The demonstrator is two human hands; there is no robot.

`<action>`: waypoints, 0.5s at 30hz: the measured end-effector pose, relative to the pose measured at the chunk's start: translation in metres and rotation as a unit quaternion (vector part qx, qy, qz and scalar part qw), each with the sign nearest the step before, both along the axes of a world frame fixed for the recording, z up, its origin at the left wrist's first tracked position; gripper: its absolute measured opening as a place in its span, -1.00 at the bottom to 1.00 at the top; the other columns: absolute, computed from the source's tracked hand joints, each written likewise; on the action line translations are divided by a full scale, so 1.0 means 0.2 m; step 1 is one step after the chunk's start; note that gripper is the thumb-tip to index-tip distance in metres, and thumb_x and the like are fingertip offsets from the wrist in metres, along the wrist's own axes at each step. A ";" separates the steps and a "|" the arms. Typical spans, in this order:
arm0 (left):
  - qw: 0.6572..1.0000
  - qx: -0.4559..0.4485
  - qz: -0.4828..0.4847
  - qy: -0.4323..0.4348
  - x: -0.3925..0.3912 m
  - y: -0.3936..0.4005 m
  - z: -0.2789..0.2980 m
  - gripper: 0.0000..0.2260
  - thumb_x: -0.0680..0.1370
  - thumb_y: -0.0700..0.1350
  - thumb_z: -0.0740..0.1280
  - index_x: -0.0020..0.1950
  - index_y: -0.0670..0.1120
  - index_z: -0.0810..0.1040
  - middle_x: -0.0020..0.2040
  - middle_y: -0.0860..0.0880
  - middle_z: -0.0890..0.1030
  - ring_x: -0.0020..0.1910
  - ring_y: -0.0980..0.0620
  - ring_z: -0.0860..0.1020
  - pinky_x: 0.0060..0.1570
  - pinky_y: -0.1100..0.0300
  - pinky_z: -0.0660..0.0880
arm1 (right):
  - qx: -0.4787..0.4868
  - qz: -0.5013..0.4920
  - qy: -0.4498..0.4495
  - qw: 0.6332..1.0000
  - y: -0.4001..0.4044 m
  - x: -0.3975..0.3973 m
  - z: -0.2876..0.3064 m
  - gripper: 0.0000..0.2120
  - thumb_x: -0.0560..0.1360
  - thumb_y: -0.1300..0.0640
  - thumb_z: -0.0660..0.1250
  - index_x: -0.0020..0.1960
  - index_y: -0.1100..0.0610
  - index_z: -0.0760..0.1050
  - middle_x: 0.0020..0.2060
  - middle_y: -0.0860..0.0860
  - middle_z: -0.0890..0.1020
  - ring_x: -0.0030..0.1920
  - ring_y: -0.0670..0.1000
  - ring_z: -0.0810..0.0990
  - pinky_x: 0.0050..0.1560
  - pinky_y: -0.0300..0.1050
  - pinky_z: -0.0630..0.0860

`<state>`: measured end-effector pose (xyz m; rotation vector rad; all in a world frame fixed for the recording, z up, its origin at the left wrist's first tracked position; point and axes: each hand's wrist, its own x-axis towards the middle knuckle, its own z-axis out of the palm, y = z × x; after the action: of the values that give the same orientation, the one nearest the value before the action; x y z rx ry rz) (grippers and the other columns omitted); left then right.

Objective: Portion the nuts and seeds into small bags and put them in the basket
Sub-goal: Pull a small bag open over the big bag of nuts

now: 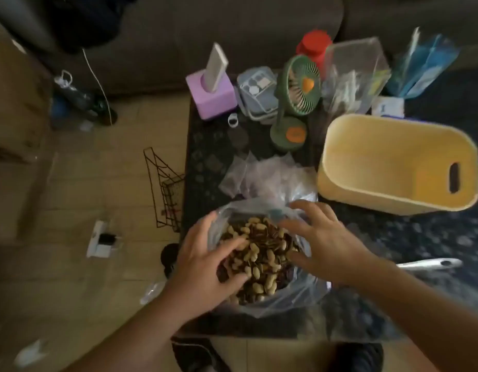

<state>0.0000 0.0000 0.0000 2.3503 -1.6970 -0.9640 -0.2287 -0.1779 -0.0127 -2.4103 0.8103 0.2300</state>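
Nuts and seeds fill an open clear plastic bag at the near edge of the dark table. Head view: left hand rests on the mix at the bag's left side, fingers loosely spread among the nuts; right hand lies over the bag's right rim, fingers spread, pinching nothing. Small bags lie just behind; the yellow basket, tipped on its side, lies to the right.

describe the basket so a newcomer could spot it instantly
On the dark patterned table, look to the right side, beyond the open bag of nuts and seeds. The basket is a pale yellow tub, tipped, with a slot handle; nothing nearby is as large or yellow.
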 end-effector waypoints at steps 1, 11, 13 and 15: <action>0.999 -0.032 -0.026 -0.014 0.03 -0.03 -0.08 -0.37 0.50 0.47 0.26 0.56 0.38 0.33 0.71 0.14 -0.18 0.69 -0.03 -0.12 0.58 -0.14 0.08 | -0.012 0.031 -0.014 0.999 -0.01 0.03 -0.08 -0.39 0.53 -0.30 0.30 0.55 -0.30 0.26 0.57 -0.04 0.15 0.56 0.14 0.13 0.43 0.21 0.45; 0.965 -0.241 -0.104 0.025 0.19 -0.26 -0.54 -0.45 0.48 0.24 0.43 0.48 0.29 0.50 0.41 0.21 0.43 0.49 0.08 0.39 0.45 0.19 0.32 | -0.053 0.086 -0.103 0.990 -0.17 0.08 -0.40 -0.34 0.51 -0.45 0.14 0.55 -0.25 0.29 0.42 -0.16 0.32 0.41 -0.06 0.37 0.40 -0.07 0.46; 0.963 -0.247 -0.102 0.039 0.20 -0.26 -0.57 -0.48 0.49 0.28 0.41 0.46 0.37 0.47 0.39 0.25 0.44 0.48 0.09 0.41 0.40 0.12 0.36 | -0.061 0.103 -0.083 0.989 -0.19 0.09 -0.38 -0.35 0.51 -0.45 0.13 0.56 -0.27 0.28 0.39 -0.20 0.34 0.35 -0.12 0.41 0.36 -0.14 0.46; 0.963 -0.247 -0.104 0.040 0.21 -0.26 -0.57 -0.51 0.51 0.38 0.37 0.44 0.40 0.47 0.38 0.29 0.44 0.48 0.08 0.41 0.39 0.10 0.37 | -0.050 0.083 -0.081 0.992 -0.18 0.08 -0.33 -0.38 0.50 -0.42 0.15 0.52 -0.27 0.34 0.35 -0.25 0.39 0.29 -0.19 0.45 0.31 -0.20 0.46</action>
<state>0.0420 -0.0516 -0.1147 1.8214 -1.9092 -0.5579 -0.2119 -0.2146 -0.0791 -2.5538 0.5605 0.0582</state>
